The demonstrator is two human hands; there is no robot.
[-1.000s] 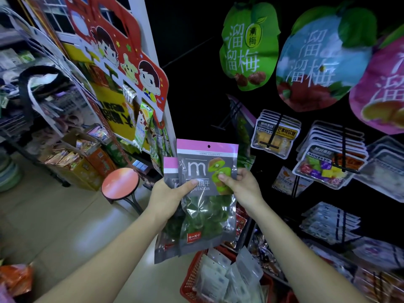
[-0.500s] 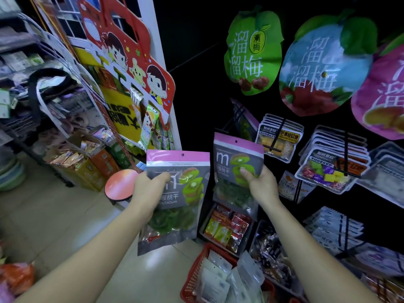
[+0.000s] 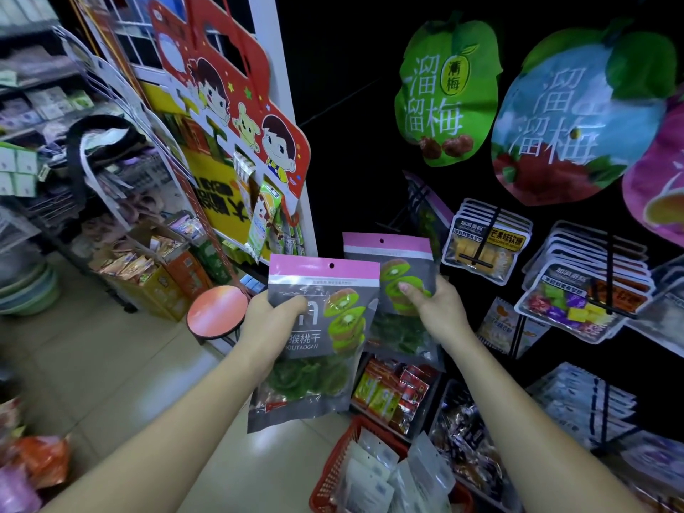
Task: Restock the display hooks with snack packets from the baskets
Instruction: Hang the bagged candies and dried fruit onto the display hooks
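Observation:
My left hand (image 3: 272, 322) grips a grey kiwi snack packet (image 3: 318, 349) with a pink top strip and a hang hole. My right hand (image 3: 435, 311) pinches a second, matching kiwi packet (image 3: 388, 264), held up behind and to the right of the first, near the dark display wall. Just above that packet a hook (image 3: 418, 194) carries a similar packet seen edge-on. A red basket (image 3: 335, 472) with several clear-backed packets stands on the floor below my arms.
Hooks to the right carry mango sweets (image 3: 485, 246) and mixed sweets packets (image 3: 577, 301). Trays of red and yellow snacks (image 3: 396, 390) sit low on the rack. A round stool (image 3: 216, 312) stands left, beside cardboard boxes (image 3: 155, 275) and a cartoon display stand (image 3: 237, 105).
The two packets, first stacked together in both hands, have been split apart. My right hand carries one up toward the display wall while my left keeps the other lower.

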